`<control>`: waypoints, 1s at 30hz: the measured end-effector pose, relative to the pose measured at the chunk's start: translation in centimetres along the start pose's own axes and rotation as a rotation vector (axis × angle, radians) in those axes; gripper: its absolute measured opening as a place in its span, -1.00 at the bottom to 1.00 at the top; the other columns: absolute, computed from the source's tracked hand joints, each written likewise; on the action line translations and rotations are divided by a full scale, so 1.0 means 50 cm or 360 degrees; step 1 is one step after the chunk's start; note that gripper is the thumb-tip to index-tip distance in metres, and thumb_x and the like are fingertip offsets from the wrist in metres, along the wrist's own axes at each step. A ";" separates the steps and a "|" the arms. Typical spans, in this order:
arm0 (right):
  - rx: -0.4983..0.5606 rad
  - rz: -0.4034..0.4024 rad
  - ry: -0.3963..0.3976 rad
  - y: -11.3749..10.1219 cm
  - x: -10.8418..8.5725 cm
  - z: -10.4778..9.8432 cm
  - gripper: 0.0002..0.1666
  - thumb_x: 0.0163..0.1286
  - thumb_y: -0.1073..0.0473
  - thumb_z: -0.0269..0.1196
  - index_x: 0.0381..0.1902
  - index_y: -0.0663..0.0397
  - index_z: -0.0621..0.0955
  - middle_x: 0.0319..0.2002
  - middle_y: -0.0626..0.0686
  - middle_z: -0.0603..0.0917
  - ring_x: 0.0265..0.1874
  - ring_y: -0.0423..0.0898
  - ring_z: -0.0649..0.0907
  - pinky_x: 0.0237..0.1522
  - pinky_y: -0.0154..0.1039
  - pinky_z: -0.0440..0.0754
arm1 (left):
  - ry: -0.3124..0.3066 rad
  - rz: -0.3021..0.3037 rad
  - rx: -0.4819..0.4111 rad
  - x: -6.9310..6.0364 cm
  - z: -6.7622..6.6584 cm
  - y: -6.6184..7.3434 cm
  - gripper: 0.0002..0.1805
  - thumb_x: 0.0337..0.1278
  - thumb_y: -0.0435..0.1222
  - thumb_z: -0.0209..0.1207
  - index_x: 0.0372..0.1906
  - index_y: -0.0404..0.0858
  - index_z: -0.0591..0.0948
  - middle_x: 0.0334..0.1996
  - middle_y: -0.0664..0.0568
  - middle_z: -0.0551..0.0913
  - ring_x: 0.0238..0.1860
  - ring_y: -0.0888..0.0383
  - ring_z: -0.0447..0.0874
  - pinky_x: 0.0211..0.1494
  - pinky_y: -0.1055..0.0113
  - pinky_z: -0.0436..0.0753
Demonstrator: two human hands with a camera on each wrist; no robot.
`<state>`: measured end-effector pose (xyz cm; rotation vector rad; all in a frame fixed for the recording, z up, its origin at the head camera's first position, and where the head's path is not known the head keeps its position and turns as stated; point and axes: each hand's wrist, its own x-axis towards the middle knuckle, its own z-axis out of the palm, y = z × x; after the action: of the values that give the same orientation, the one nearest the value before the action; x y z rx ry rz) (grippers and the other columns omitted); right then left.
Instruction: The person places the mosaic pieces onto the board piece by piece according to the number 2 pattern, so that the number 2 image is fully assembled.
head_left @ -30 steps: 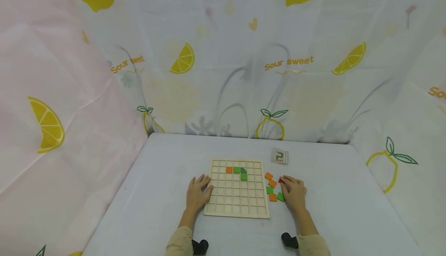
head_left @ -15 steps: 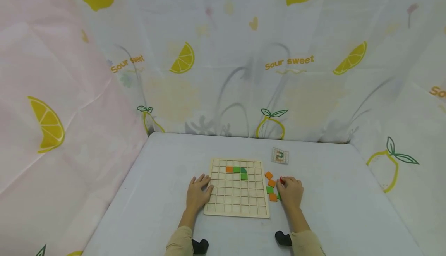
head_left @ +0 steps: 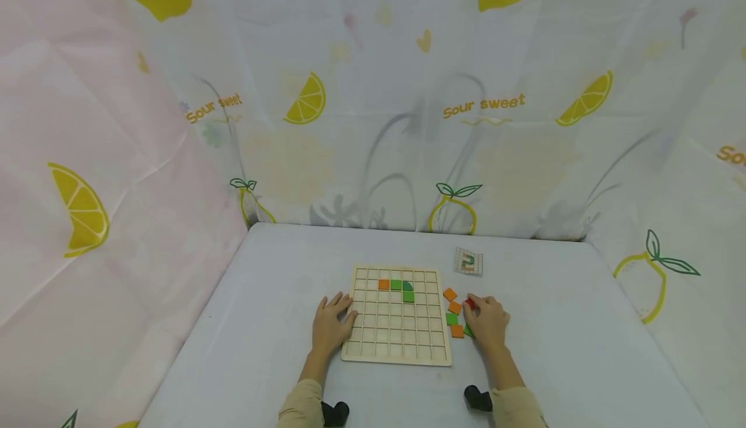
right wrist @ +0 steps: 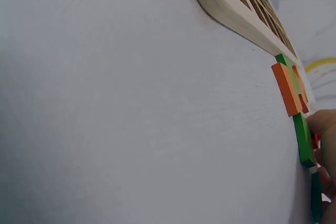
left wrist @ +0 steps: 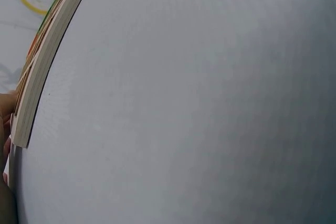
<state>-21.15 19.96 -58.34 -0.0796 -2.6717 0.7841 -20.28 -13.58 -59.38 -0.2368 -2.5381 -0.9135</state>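
Observation:
My left hand (head_left: 331, 323) rests at the left edge of a pale wooden grid board (head_left: 396, 334), fingers fairly straight and thumb against the rim. In the board's upper cells sit an orange tile (head_left: 383, 284), a green tile (head_left: 395, 284), a dark green rounded piece (head_left: 407, 285) and another green tile (head_left: 408, 296). To the board's right, my right hand (head_left: 488, 321) pinches a small red piece (head_left: 469, 303) between thumb and fingertips; its full shape is hidden. Loose orange tiles (head_left: 454, 307) and green tiles (head_left: 451, 318) lie between hand and board.
Behind the loose tiles lies a small card (head_left: 469, 261) printed with a grid and a coloured pattern. A teal piece (right wrist: 315, 198) shows under my hand in the right wrist view. Lemon-printed cloth (head_left: 373, 156) encloses the white table (head_left: 280, 272).
My right hand has shifted slightly left with the red piece, partly covering the nearest green tile. The left hand and board stay in place.

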 end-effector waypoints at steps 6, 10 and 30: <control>0.0029 0.0001 -0.0323 0.010 0.010 -0.027 -0.54 0.23 0.13 0.24 0.00 0.35 0.58 -0.21 0.28 0.59 -0.18 0.21 0.55 -0.24 0.13 0.39 | -0.0010 -0.0004 0.0021 -0.001 0.002 -0.003 -0.65 -0.06 -0.32 0.31 -0.10 -0.37 0.66 -0.07 -0.15 0.68 0.10 -0.12 0.57 0.36 -0.11 0.28; 0.0079 -0.0001 -0.0387 0.015 0.010 -0.034 -0.56 0.21 0.19 0.25 -0.02 0.39 0.59 -0.19 0.28 0.58 -0.14 0.19 0.55 -0.20 0.14 0.38 | -0.0004 -0.0009 0.0005 -0.002 0.001 -0.004 -0.65 -0.07 -0.32 0.32 -0.11 -0.37 0.66 -0.07 -0.15 0.68 0.10 -0.13 0.57 0.36 -0.11 0.27; 0.0140 0.0054 -0.0014 -0.013 0.000 0.009 -0.65 0.12 0.20 0.29 -0.18 0.36 0.65 -0.21 0.33 0.56 -0.19 0.25 0.55 -0.23 0.17 0.44 | 0.0000 0.0010 0.0006 0.000 0.000 -0.003 -0.65 -0.07 -0.32 0.32 -0.11 -0.39 0.66 -0.09 -0.16 0.68 0.09 -0.13 0.58 0.35 -0.11 0.28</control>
<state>-21.27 19.16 -58.35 -0.0998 -2.6466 0.9134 -20.33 -13.68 -59.48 -0.2431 -2.5374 -0.9061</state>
